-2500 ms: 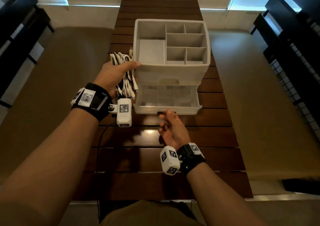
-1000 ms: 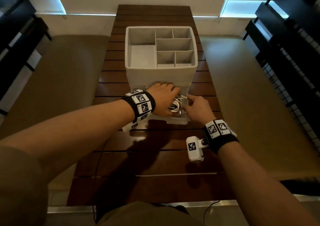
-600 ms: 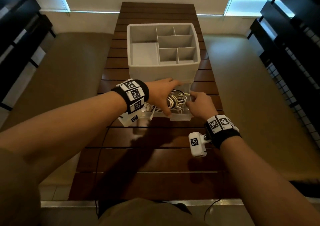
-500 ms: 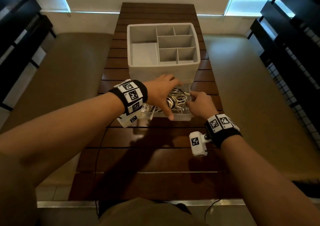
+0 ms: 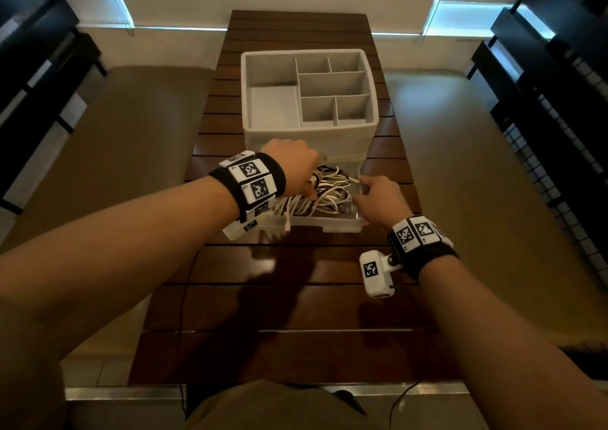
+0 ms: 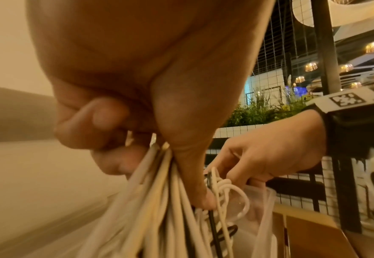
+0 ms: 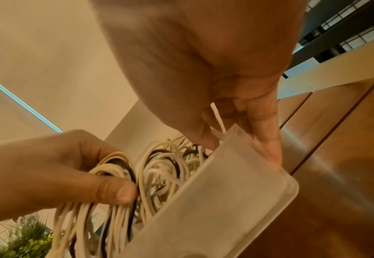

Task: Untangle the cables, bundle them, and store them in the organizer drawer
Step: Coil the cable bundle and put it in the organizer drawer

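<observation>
A white organizer (image 5: 250, 67) stands on the wooden table, and its clear drawer (image 5: 339, 224) is pulled out toward me. A bundle of white and black cables (image 5: 329, 191) lies in the drawer. My left hand (image 5: 307, 187) reaches in from the left and grips the bundle; in the left wrist view the thumb (image 6: 194, 183) and curled fingers hold the cables (image 6: 159, 214). My right hand (image 5: 363, 192) pinches the drawer's right wall. In the right wrist view its thumb is inside and its fingers (image 7: 267, 137) outside the drawer (image 7: 214, 200). One plug end (image 5: 288, 224) hangs over the front edge.
The organizer's top tray (image 5: 274, 107) has several open compartments. Tan benches (image 5: 108, 153) flank the slatted table (image 5: 296, 308) on both sides. Dark railings (image 5: 559, 107) stand at the far left and right. A thin black wire (image 5: 184, 314) runs over the table's near left.
My left hand brought the cable bundle from beside the organizer down into the open drawer and now curls tighter around it. My right hand moved to the drawer's right wall and stays there.
</observation>
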### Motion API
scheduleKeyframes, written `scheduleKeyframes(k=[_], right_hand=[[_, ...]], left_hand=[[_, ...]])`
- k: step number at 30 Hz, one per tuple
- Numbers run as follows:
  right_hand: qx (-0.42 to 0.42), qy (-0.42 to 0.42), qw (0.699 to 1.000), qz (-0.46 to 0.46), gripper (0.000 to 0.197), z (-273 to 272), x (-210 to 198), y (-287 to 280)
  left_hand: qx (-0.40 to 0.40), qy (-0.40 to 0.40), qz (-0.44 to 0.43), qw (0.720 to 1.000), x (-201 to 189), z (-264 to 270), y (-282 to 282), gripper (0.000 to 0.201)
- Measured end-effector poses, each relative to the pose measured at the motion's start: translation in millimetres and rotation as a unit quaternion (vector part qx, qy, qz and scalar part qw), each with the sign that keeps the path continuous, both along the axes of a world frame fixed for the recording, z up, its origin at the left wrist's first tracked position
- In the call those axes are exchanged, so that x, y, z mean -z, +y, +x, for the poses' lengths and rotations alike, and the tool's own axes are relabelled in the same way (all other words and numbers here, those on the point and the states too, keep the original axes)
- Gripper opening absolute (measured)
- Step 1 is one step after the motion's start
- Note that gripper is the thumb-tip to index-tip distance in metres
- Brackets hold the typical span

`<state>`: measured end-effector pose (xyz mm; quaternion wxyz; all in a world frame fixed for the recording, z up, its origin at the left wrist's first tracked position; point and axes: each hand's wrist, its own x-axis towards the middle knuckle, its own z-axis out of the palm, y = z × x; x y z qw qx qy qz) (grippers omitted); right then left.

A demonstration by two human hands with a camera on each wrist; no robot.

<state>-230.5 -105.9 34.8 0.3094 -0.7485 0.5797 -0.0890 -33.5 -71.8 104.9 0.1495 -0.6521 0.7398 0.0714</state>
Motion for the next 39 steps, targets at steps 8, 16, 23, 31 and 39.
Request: scheduleKeyframes(k=[8,16,23,31,39], right_hand=[[-0.014,0.005,1.000,-0.005,0.021,-2,1,0],[-0.025,0.021,0.999,-0.005,0.037,4,-5,-5],[-0.034,0.010,0.999,-0.001,0.019,1,-7,-7],[-0.028,-0.054,0.996,0.067,0.069,-4,-1,-5],[-0.031,-0.051,0.997,0.050,0.132,14,-6,2]], left_hand=[[-0.069,0.220,0.093,0.969,3,1,-2,0.065],[0.012,0.239,0.010,0.971,16,14,9,0.019],[0.080,0.089,-0.052,0.991,20,-9,-13,0.018],[0.007,0.208,-0.047,0.977,29,16,13,0.035],[-0.279,0.316,-0.211,0.882,37,60,71,0.077]])
